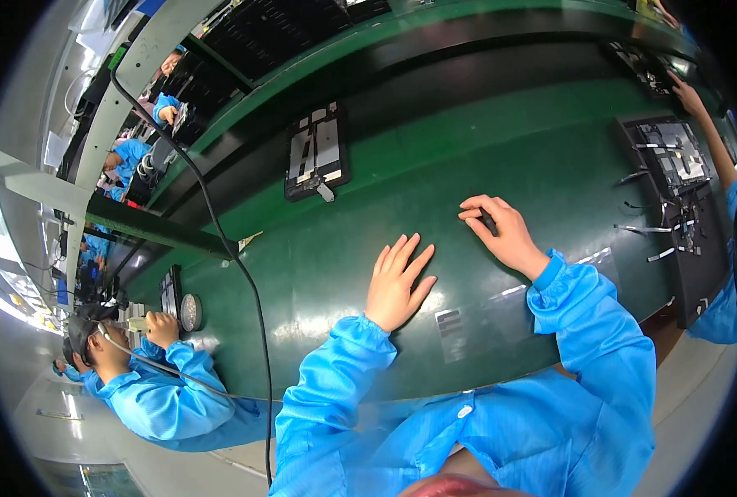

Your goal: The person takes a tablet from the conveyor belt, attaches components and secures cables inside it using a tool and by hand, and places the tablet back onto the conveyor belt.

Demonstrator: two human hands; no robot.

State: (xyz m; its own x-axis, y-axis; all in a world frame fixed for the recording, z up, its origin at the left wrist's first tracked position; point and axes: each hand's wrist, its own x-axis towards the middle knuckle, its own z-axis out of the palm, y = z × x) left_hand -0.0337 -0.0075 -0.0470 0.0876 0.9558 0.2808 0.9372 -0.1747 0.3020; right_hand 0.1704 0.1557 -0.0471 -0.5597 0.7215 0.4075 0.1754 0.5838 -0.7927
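My left hand (399, 283) lies on the green table mat (335, 248), its fingers spread and nothing in it. To its right, my right hand (507, 238) is raised a little or resting on the mat, with the fingers curled toward the thumb. A small dark patch shows between thumb and fingers; whether it is a thing held or a shadow is unclear. Just below my hands a clear film strip with grey bars (450, 333) lies on the mat. Farther off, left of centre, sits an opened black tablet-like device (317, 153) with pale battery panels and a grey tab hanging from its near edge.
On the right stands a black tray (690, 277) with opened device parts (675, 156) and white-ended flex cables. A co-worker's arm (704, 120) reaches past it. A black cable (240, 257) hangs at left. Another person (157, 373) works at far left beside a round container (190, 313).
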